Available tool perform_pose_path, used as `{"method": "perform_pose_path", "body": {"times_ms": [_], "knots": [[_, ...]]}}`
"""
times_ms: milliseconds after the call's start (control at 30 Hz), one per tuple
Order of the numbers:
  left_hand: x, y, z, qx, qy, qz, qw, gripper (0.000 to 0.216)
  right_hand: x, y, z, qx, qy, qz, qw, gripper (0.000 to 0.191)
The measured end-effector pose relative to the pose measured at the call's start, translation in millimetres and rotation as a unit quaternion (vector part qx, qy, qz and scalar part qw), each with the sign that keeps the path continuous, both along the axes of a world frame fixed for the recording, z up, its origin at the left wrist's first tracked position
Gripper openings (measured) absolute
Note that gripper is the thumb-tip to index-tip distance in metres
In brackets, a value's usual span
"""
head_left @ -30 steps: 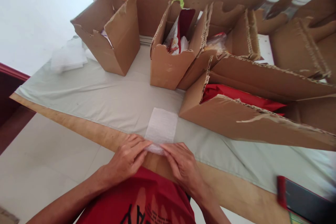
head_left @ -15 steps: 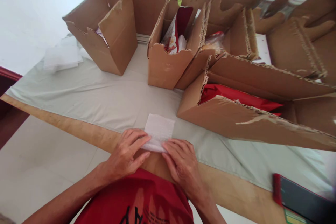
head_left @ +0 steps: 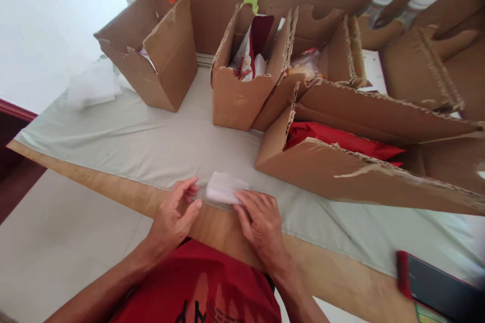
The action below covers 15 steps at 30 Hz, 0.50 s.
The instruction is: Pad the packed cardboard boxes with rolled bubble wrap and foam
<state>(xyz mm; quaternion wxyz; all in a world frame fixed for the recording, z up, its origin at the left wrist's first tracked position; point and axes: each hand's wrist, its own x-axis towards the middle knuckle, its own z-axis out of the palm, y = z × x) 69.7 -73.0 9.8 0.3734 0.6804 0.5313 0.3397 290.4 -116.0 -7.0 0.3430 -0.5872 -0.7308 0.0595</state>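
A small white folded tissue [head_left: 223,189] lies on the pale cloth [head_left: 151,146] near the table's front edge. My right hand [head_left: 260,221] rests beside it with its fingers stretched flat, the fingertips pressing the tissue's right edge. My left hand [head_left: 175,213] hovers just left of the tissue, fingers loosely curled and apart, holding nothing and just short of touching it.
Torn cardboard boxes stand behind: one at the back left [head_left: 157,50], one holding red and white packets [head_left: 242,75], and a long one with a red bag [head_left: 364,161] on the right. A pile of white tissues [head_left: 93,86] lies far left. A dark phone [head_left: 439,285] sits lower right.
The tissue has been folded up from a longer strip into a small wad. My left hand has let go of it and drawn back to the left; my right hand stays on it.
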Motion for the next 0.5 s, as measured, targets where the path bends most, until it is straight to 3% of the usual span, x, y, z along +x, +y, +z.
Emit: {"method": "perform_pose_path", "body": {"times_ms": [67,200,333,500], "knots": [[-2.9,-8.1,4.5,-0.119,-0.082,0.01,0.989,0.037,-1.8,0.9,0.5,-0.011,0.072,-0.018,0.997,0.016],[7.2,-14.2,5.7,-0.285,-0.225,-0.035,0.931,0.045,-7.7,-10.6,9.8,-0.091,0.161,0.004,0.983,0.017],[21.2,-15.0,5.3,-0.33,-0.271,-0.045,0.903,0.037,-5.9,-29.5,16.7,-0.112,0.184,0.013,0.976,0.015],[32.3,-17.3,6.2,-0.323,-0.267,-0.114,0.901,0.034,5.6,-47.6,17.3,-0.15,0.253,0.015,0.956,0.042]]}}
